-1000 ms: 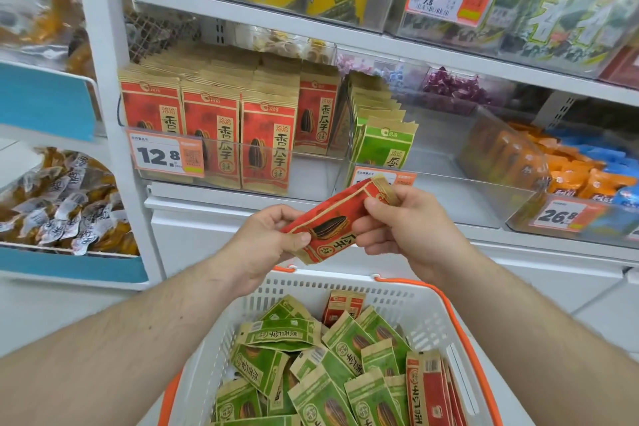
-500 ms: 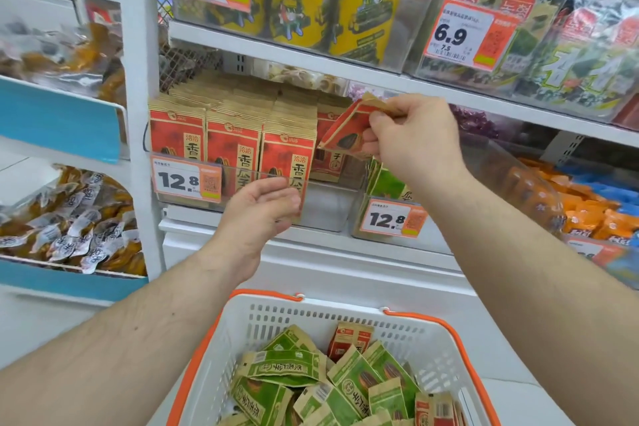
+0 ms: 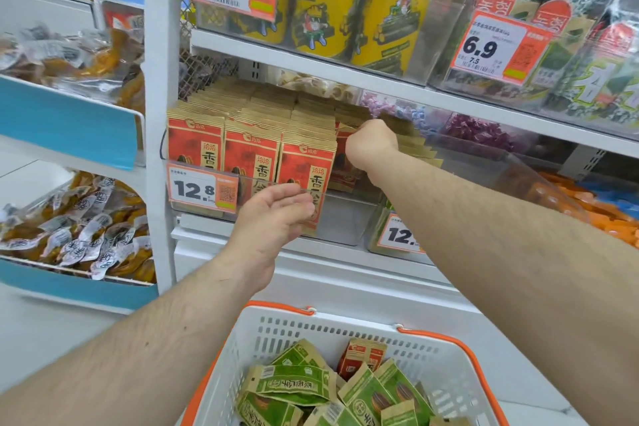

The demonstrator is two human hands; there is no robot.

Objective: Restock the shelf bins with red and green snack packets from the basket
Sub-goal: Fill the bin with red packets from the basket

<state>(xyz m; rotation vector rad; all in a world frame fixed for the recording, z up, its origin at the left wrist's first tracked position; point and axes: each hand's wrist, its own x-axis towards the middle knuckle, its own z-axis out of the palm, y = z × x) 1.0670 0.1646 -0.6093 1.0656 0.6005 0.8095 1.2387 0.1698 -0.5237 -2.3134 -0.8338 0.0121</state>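
Fingers of the right hand are curled tight at the top edge of a red packet, pinching it as it stands in the fourth row of the clear shelf bin; how much of the packet is inside the bin cannot be told, since the hand covers its upper part. Left hand hovers in front of the bin's lip, its fingers relaxed, slightly bent and close together, holding nothing; whether they touch the plastic cannot be told.

Three full rows of red packets face forward to the left of the held one. One price tag reading 12.8 hangs on this bin, and a second tag is partly hidden by the right forearm. Below, the white basket with orange handles holds one visible red packet and at least six green packets, heaped loosely.
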